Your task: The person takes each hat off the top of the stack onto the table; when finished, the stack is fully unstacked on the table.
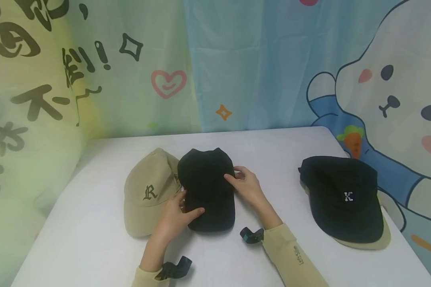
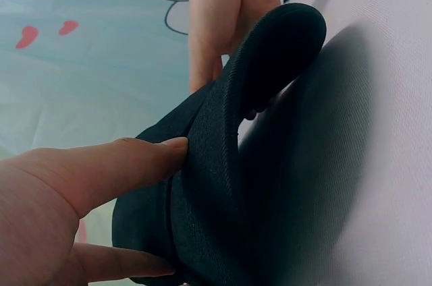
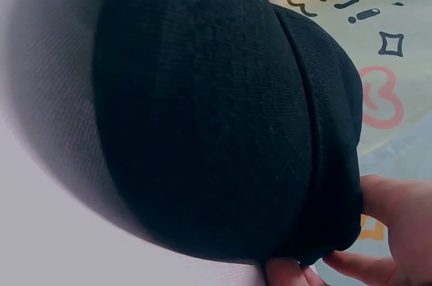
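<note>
A plain black baseball cap (image 1: 208, 179) lies in the middle of the white table, brim toward me, between both hands. My left hand (image 1: 176, 215) grips its left side near the brim, thumb on top. In the left wrist view that thumb presses the cap (image 2: 202, 185) by the brim seam, and the curved brim stands a little off the table. On the opposite side, my right hand (image 1: 248, 185) pinches the crown edge, thumb above and fingers partly hidden below. Beside the black cap, a beige cap (image 1: 138, 203) with a dark letter R is partly covered by it.
At the right side of the table (image 1: 273, 147), a black cap (image 1: 334, 191) with a white K lies on top of a beige one (image 1: 385, 237), whose brim shows underneath. Printed curtains (image 1: 230, 71) hang behind and beside the table.
</note>
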Motion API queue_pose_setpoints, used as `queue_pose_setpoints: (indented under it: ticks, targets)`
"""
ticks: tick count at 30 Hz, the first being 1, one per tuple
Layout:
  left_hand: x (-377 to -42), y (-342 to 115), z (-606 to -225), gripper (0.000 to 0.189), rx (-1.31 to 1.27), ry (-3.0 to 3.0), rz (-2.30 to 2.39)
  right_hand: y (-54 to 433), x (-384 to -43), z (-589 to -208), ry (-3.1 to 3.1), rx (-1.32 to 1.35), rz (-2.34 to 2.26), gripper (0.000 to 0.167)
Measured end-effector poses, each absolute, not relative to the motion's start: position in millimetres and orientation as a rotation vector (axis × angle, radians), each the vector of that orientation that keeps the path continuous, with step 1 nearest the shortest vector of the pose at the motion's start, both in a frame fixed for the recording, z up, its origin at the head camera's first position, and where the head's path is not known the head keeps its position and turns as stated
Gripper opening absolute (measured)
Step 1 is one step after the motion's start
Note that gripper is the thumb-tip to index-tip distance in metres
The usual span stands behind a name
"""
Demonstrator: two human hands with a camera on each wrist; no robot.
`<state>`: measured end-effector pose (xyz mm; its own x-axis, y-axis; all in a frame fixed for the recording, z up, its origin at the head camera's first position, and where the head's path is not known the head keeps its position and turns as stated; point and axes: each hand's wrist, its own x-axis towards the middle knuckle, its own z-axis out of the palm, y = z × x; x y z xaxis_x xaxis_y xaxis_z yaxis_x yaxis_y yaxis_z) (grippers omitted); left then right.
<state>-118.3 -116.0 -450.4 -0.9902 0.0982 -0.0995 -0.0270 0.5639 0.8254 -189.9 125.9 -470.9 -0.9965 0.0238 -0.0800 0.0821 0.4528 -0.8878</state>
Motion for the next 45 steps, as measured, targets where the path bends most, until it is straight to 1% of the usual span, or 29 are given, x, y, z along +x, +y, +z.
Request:
queue_pose_setpoints:
  ticks: [15,30,39,45]
  targets:
    - [-113,-119,-445,0.085,0.031,2.646,1.423,120,-188,-466,2.63,0.064,-1.608,0.066]
    - [-112,-120,-448,0.086,0.029,2.676,1.407,124,-186,-463,2.684,0.033,-1.533,0.06]
    - [-113,-110,-437,0.074,0.107,2.76,1.53,148,-182,-457,2.682,0.042,-1.469,0.062]
    - [-115,-83,-417,0.063,0.259,2.711,1.642,180,-185,-437,2.687,0.057,-1.452,0.069]
